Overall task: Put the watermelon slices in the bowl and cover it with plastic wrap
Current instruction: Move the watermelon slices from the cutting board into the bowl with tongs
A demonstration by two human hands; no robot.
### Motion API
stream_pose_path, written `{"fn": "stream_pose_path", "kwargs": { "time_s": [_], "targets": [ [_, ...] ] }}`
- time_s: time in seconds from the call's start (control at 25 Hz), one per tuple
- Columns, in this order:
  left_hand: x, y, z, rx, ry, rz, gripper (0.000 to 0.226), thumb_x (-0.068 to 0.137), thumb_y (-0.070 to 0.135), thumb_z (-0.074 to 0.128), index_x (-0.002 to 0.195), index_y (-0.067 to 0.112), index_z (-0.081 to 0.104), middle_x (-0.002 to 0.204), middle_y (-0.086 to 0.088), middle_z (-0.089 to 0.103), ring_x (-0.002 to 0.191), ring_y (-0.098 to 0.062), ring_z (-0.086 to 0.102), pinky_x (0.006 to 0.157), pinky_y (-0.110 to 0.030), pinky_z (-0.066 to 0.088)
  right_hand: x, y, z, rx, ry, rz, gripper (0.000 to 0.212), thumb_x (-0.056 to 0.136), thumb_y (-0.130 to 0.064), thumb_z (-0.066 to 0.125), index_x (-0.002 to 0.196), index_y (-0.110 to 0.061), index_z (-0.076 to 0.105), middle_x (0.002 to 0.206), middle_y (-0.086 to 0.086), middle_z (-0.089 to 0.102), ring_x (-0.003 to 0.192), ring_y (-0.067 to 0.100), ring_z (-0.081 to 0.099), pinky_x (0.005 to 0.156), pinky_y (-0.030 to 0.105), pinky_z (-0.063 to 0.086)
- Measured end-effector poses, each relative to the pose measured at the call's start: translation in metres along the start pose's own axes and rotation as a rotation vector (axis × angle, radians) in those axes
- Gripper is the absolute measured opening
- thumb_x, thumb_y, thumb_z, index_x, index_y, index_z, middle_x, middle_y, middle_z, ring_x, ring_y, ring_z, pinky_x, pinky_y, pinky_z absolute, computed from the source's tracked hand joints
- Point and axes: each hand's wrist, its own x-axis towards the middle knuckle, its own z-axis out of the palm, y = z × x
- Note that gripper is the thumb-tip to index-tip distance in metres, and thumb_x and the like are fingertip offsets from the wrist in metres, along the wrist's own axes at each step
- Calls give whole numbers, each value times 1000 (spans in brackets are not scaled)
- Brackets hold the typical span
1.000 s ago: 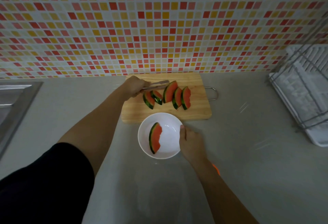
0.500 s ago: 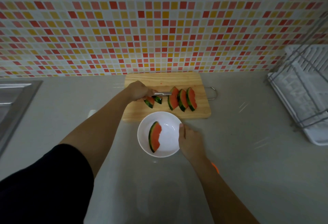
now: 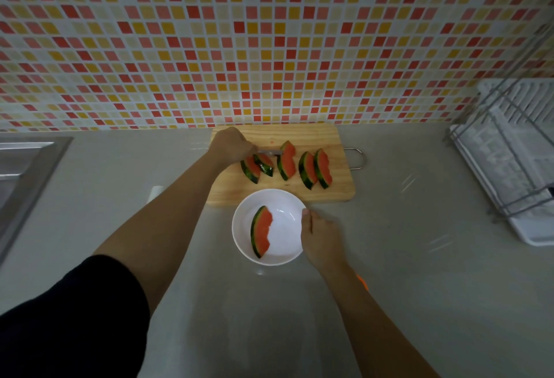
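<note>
On the far part of the worktop (image 3: 404, 272), against the tiled wall (image 3: 269, 48), a wooden cutting board (image 3: 302, 135) carries five watermelon slices (image 3: 307, 169) in a loose row. A sixth slice (image 3: 260, 232) lies in the white bowl (image 3: 286, 246), which sits just near of the board.

My left hand (image 3: 232, 145) has its fingers clenched round metal tongs (image 3: 269, 152). The tips lie over the two leftmost slices and reach towards the middle slice (image 3: 287, 160); I cannot tell whether they have bitten on anything. My right hand (image 3: 322, 237) grasps the bowl's right rim, thumb on the edge, fingers curled against the outer wall.

I judge the step in hand to be picking up the next slice. I would close the tongs across rind and flesh together near the slice's middle, not on a thin tip, and squeeze gently, since wet flesh is likely soft and slippery. The two leftmost slices touch, so I would lift straight up before swinging near. I would then lay the slice beside the one in the bowl, rind to the wall, leaving room for the rest, while the right hand steadies the bowl.

I see no plastic wrap I can identify. A small white object (image 3: 156, 190) beside my left forearm is too hidden to name.
</note>
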Motion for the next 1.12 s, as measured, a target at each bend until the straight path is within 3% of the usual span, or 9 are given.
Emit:
{"fn": "stream_pose_path", "kwargs": {
  "time_s": [0.12,0.24,0.4,0.56,0.72,0.8,0.88,1.0,1.12],
  "targets": [
    [-8,-5,-16,-136,16,-26,23,78,21,68,69,0,63,66,-10,53,55,-17,43,53,-26,35,1,-1,0,21,-14,13,43,99,-28,29,90,0,61,83,17,68,78,30,63,66,31,44],
    [-34,-19,-39,-274,24,-54,25,78,25,70,72,1,71,57,-4,55,48,-14,39,47,-24,30,1,0,0,70,-44,39,44,99,-30,28,90,-3,61,82,14,67,79,27,61,65,27,38],
    [-93,-49,-51,-247,-25,-64,25,73,32,72,70,7,76,51,-1,55,49,-14,41,49,-25,33,2,2,0,121,-40,63,44,99,-31,29,78,-4,56,77,16,65,77,30,60,66,31,40],
    [-141,-57,-19,82,-35,53,23,81,30,67,65,15,75,46,7,56,47,-6,50,45,-16,34,3,2,1,99,-29,32,45,99,-28,28,84,1,59,86,22,67,84,36,60,68,33,39],
    [-155,-44,15,436,18,121,39,89,33,53,57,9,55,54,-2,49,56,-21,51,45,-26,29,3,1,1,83,-44,43,48,100,-31,26,91,-1,62,93,20,68,89,35,61,73,33,42],
    [-159,-38,15,486,34,118,40,89,34,51,57,10,50,57,-2,49,58,-23,51,48,-27,34,4,2,1,71,-42,43,48,100,-31,26,92,-1,63,93,20,68,89,35,62,71,32,41],
    [-154,-33,-2,438,71,102,38,87,40,53,63,10,60,62,-3,56,61,-22,53,54,-28,39,4,3,2,67,-46,45,48,99,-31,26,91,-1,63,93,20,68,89,34,61,70,30,38],
    [-121,-21,-32,230,105,83,38,83,42,60,53,17,60,51,2,53,53,-15,51,47,-24,34,3,4,2,66,-42,53,48,99,-31,26,90,-1,63,91,19,68,87,32,61,69,28,35],
    [-81,-4,-18,-90,-23,-27,37,80,42,66,57,13,64,53,1,58,49,-11,48,46,-25,32,2,3,2,79,-40,43,47,99,-31,27,85,-2,61,86,18,68,82,31,61,66,28,35]
  ]
}}
